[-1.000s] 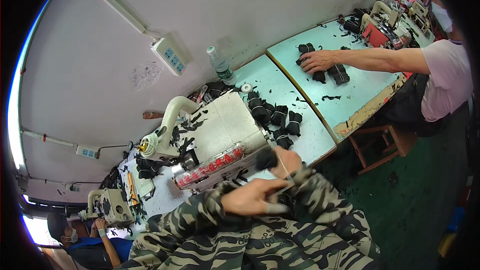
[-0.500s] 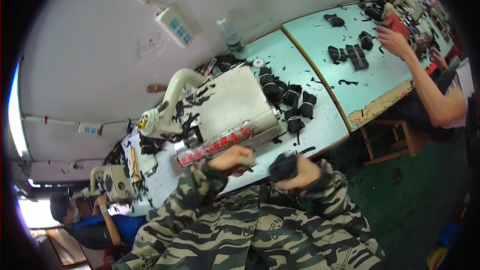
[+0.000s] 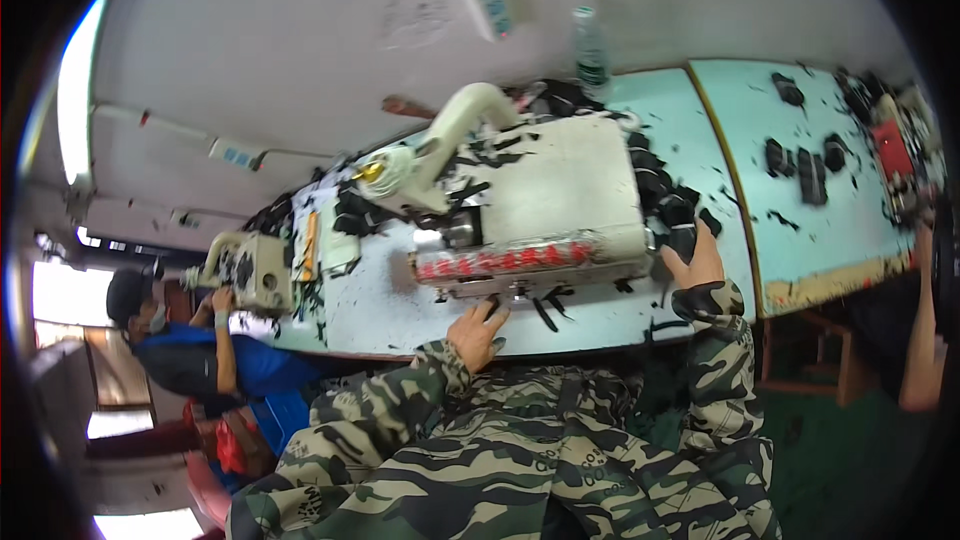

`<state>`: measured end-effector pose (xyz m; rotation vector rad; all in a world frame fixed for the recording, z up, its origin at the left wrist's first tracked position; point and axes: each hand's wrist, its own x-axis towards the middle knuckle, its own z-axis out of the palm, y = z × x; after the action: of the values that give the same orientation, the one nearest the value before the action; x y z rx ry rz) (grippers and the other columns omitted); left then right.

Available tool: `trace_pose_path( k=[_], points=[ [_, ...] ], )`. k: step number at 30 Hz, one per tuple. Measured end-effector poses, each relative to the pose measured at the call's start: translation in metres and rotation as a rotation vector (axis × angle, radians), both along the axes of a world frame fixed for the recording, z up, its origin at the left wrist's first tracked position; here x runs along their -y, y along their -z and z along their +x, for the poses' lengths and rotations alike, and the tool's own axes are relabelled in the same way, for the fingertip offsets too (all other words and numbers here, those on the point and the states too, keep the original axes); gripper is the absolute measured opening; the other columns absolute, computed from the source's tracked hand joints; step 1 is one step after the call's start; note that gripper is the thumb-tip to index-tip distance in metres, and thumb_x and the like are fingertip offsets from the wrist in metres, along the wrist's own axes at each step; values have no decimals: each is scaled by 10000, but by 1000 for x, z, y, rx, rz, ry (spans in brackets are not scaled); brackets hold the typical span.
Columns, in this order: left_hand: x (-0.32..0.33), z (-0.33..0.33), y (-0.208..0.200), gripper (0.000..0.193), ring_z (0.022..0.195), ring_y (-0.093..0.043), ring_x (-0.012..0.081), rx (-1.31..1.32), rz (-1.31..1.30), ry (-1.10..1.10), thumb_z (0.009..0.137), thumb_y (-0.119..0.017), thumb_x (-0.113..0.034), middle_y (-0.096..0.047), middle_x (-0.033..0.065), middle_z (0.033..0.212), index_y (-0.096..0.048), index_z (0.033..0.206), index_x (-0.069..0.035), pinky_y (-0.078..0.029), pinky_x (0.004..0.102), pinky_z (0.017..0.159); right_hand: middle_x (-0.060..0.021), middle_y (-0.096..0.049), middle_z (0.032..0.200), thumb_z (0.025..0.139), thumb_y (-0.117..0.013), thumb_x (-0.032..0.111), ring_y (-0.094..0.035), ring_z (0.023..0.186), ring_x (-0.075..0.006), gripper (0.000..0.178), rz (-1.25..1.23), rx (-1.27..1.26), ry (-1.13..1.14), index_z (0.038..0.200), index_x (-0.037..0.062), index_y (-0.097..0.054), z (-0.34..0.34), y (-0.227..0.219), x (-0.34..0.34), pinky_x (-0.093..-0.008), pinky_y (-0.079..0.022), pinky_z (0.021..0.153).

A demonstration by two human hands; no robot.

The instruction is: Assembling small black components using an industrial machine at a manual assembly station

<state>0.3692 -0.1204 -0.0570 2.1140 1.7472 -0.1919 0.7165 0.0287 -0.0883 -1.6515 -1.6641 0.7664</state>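
Observation:
My right hand (image 3: 703, 262) is at the right end of the sewing machine (image 3: 550, 175), its thumb and fingers around a black cloth bundle (image 3: 682, 239). That bundle is against a pile of similar black bundles (image 3: 650, 180) lying beside the machine. My left hand (image 3: 474, 336) rests at the near table edge in front of the machine, thumb apart from the bent fingers. A small dark piece shows by its fingertips, too small to name. The machine is cream, with a red-marked front edge and a curved arm.
Black scraps are strewn over the pale blue table (image 3: 380, 310). A plastic bottle (image 3: 591, 60) stands by the wall. Co-workers sit on both sides, one at another sewing machine (image 3: 262, 275) at left. More bundles (image 3: 812, 178) lie on the right table. A wooden stool (image 3: 848, 370) is below.
My right hand has carried the black bundle forward and right to the pile. My left hand has come down onto the table edge. The view has turned toward the right.

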Motion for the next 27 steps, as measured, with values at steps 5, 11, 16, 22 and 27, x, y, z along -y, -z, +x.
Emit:
trace_pose_path(
  k=[5, 11, 16, 22, 27],
  points=[
    [83, -97, 32, 452, 968, -535, 364, 91, -41, -37, 757, -641, -129, -524, 180, 1102, -504, 1186, -93, -472, 435, 808, -212, -547, 1077, 766, -655, 169, -562, 948, -382, 471, 198, 159, -64, 1185, 14, -506, -29, 21, 16, -421, -472, 815],
    [162, -181, 11, 269, 847, -630, 383, -89, -566, -374, 848, -573, -222, -645, 226, 892, -575, 1067, -66, -508, 463, 747, -93, -638, 761, 802, -638, 78, -600, 649, -152, 180, 26, -307, 83, 957, -14, -636, -102, -30, 78, -269, -478, 603],
    [115, -215, -25, 230, 471, -621, 235, 271, -212, -693, 883, -556, -209, -635, 116, 594, -594, 1032, -38, -516, 350, 527, -87, -624, 738, 800, -638, 49, -584, 623, -141, 130, 196, -444, -83, 908, -21, -632, -202, -115, 89, -252, -467, 590],
    [74, -290, -27, 241, 439, -612, 197, 408, -54, -745, 879, -558, -190, -646, 128, 634, -595, 1059, -33, -506, 330, 484, -190, -615, 974, 819, -658, 225, -583, 894, -328, 386, 675, -370, -369, 1062, -61, -567, -331, -239, 68, -384, -459, 807],
    [21, -393, -5, 352, 704, -657, 309, 224, 247, -605, 783, -658, -210, -663, 178, 827, -591, 1049, 11, -523, 381, 656, -196, -624, 1006, 865, -607, 262, -608, 885, -286, 409, 469, -343, -657, 1134, -41, -547, -456, -272, 39, -343, -464, 798]
  ],
)
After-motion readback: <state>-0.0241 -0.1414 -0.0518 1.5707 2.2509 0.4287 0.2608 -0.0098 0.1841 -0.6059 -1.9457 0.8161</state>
